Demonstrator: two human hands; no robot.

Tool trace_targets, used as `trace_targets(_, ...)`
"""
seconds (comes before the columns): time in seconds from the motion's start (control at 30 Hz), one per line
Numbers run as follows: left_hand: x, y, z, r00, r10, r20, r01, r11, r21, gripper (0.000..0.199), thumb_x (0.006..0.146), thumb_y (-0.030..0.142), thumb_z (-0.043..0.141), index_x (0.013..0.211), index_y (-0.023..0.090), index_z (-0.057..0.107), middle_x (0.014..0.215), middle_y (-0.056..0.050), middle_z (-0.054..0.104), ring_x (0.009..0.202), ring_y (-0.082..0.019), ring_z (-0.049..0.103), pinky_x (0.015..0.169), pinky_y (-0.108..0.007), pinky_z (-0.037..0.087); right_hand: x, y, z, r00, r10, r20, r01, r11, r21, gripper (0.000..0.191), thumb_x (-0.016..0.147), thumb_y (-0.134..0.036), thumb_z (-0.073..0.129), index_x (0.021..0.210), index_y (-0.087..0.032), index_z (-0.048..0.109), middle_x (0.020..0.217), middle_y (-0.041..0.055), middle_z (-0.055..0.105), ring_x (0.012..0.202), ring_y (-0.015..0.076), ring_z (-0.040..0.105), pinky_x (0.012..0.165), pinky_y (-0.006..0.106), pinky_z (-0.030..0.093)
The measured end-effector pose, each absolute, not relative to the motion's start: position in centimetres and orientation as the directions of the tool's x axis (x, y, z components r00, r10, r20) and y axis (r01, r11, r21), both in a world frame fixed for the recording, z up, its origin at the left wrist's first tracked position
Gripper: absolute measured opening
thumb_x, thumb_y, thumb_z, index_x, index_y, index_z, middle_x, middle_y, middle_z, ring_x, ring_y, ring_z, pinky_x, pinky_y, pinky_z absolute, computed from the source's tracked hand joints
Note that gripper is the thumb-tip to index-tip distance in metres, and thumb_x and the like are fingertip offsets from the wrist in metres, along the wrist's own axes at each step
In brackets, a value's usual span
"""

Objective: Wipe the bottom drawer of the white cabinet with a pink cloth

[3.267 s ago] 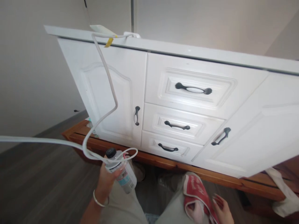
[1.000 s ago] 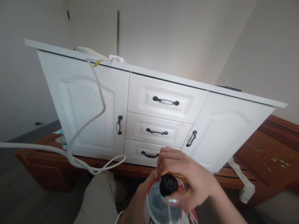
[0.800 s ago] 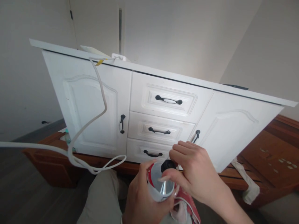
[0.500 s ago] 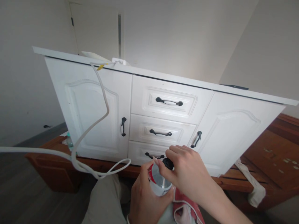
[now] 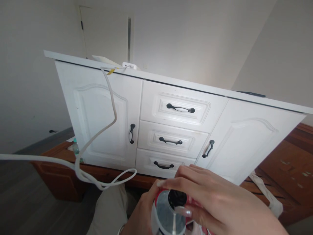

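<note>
**Two hands on one bottle, cap under the fingers**

Both hands meet low in the middle of the view. The right hand [image 5: 215, 205] comes in from the lower right, and its thumb and fingertips [image 5: 182, 212] are pinched around the black cap [image 5: 177, 197] of a clear bottle [image 5: 166, 217]. The left hand [image 5: 139, 212] is wrapped around the body of the bottle from the left side and holds it upright, with the neck pointing toward the camera. The bottle has a red band near its shoulder. It rests on no surface; it is held in the air above the person's lap, near the knee [image 5: 110, 209] in light trousers.

I judge that the step in hand is the turning of the cap. From this one view I cannot tell whether it is being loosened or tightened. The next move seems to call for a firm left grip, so that the bottle does not rotate together with the cap, and for a level hold if there is liquid inside.

Further out, a white cable [image 5: 107, 111] hangs from the top edge of the white cabinet [image 5: 244, 143], near its left corner, and makes a loop just beside the knee. The cabinet stands on a brown wooden base [image 5: 281, 182]. A small bottle with a green cap [image 5: 75, 147] stands on this base at the cabinet's lower left corner.
</note>
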State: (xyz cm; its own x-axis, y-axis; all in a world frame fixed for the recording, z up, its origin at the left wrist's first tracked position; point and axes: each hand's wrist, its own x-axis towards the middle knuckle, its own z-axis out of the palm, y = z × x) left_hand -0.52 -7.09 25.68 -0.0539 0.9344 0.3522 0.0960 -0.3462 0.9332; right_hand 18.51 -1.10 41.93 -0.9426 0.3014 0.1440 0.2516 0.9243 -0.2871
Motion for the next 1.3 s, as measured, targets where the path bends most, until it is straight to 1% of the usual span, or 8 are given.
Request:
trace_targets(0.13, 0.6, -8.0, 26.7, -0.087, 0.919, 0.385, 0.228, -0.357, 0.906, 0.059, 0.062, 0.04, 0.089, 0.114, 0.026, 0.065, 0.103, -0.002, 0.082, 0.088, -0.024, 0.079, 0.08, -0.032, 0.065, 17.9, -0.7, 41.2, -0.913, 0.363, 0.187, 0.314, 0.917, -0.245, 0.077, 0.085, -0.062, 0.081, 0.148, -0.025, 0.057, 0.11, 0.0073, 0.073, 0.099, 0.0276, 0.069, 0.09, 0.042, 0.055)
trace_targets(0.2, 1.6, -8.3, 26.8, -0.19, 0.883, 0.429, 0.356, -0.345, 0.869, 0.059, 0.064, 0.031, 0.086, 0.118, 0.028, 0.062, 0.103, -0.001, 0.082, 0.089, -0.023, 0.081, 0.08, -0.031, 0.066, 17.5, -0.4, 40.4, -0.882, 0.429, 0.197, 0.389, 0.897, -0.211, 0.066, 0.084, -0.067, 0.08, 0.129, -0.021, 0.064, 0.1, 0.0062, 0.073, 0.091, 0.0279, 0.069, 0.09, 0.045, 0.054)
trace_targets(0.33, 3.7, -7.7, 25.8, -0.465, 0.705, 0.536, 0.523, -0.27, 0.808, 0.06, 0.072, 0.029, 0.08, 0.127, 0.029, 0.057, 0.109, -0.004, 0.082, 0.096, -0.025, 0.082, 0.08, -0.034, 0.069, 17.1, -0.2, 39.7, -0.859, 0.474, 0.194, 0.452, 0.879, -0.152, 0.026, 0.106, -0.047, 0.059, 0.099, -0.022, 0.057, 0.086, 0.0032, 0.069, 0.081, 0.0237, 0.066, 0.086, 0.043, 0.052)
trace_targets(0.53, 4.2, -5.7, 24.1, -0.527, 0.558, 0.641, 0.657, -0.211, 0.724, 0.062, 0.073, 0.023, 0.077, 0.13, 0.027, 0.054, 0.11, -0.006, 0.081, 0.094, -0.024, 0.083, 0.077, -0.034, 0.071, 16.8, 0.4, 40.2, -0.918, 0.356, 0.174, 0.338, 0.933, -0.126, 0.007, 0.107, -0.023, 0.048, 0.108, -0.024, 0.055, 0.101, 0.0046, 0.071, 0.093, 0.0234, 0.067, 0.091, 0.042, 0.051)
trace_targets(0.73, 4.9, -5.3, 23.5, -0.539, 0.509, 0.671, 0.7, -0.173, 0.693, 0.064, 0.072, 0.021, 0.075, 0.132, 0.025, 0.054, 0.109, -0.008, 0.08, 0.094, -0.026, 0.082, 0.079, -0.036, 0.071, 15.7, 1.3, 38.5, -0.842, 0.479, 0.249, 0.492, 0.871, -0.012, 0.027, 0.101, -0.048, 0.063, 0.098, -0.022, 0.054, 0.079, 0.0034, 0.069, 0.072, 0.0254, 0.063, 0.075, 0.042, 0.048)
trace_targets(1.0, 5.2, -5.3, 23.8, -0.542, 0.508, 0.669, 0.674, -0.213, 0.707, 0.059, 0.075, 0.021, 0.076, 0.13, 0.025, 0.053, 0.112, -0.008, 0.081, 0.099, -0.026, 0.082, 0.079, -0.035, 0.07, 15.8, 0.8, 39.2, -0.893, 0.365, 0.262, 0.355, 0.931, -0.089, 0.009, 0.104, -0.021, 0.046, 0.104, -0.022, 0.055, 0.096, 0.0073, 0.071, 0.089, 0.0247, 0.067, 0.088, 0.045, 0.05)
trace_targets(1.17, 5.3, -5.3, 23.5, -0.548, 0.507, 0.665, 0.685, -0.185, 0.705, 0.064, 0.073, 0.019, 0.079, 0.132, 0.025, 0.053, 0.111, -0.008, 0.08, 0.098, -0.025, 0.082, 0.081, -0.036, 0.07, 17.2, 1.0, 39.3, -0.926, 0.295, 0.233, 0.281, 0.955, -0.094, 0.015, 0.101, -0.015, 0.046, 0.104, -0.024, 0.057, 0.1, 0.0075, 0.069, 0.092, 0.0247, 0.066, 0.09, 0.046, 0.054)
trace_targets(1.3, 5.3, -5.5, 23.4, -0.541, 0.553, 0.634, 0.652, -0.2, 0.731, 0.074, 0.067, 0.021, 0.086, 0.133, 0.028, 0.053, 0.111, -0.005, 0.081, 0.098, -0.026, 0.082, 0.082, -0.037, 0.071, 18.7, 1.4, 38.6, -0.923, 0.271, 0.273, 0.249, 0.962, -0.111, 0.031, 0.099, -0.013, 0.051, 0.125, -0.028, 0.058, 0.116, 0.009, 0.068, 0.11, 0.0256, 0.068, 0.093, 0.041, 0.057)
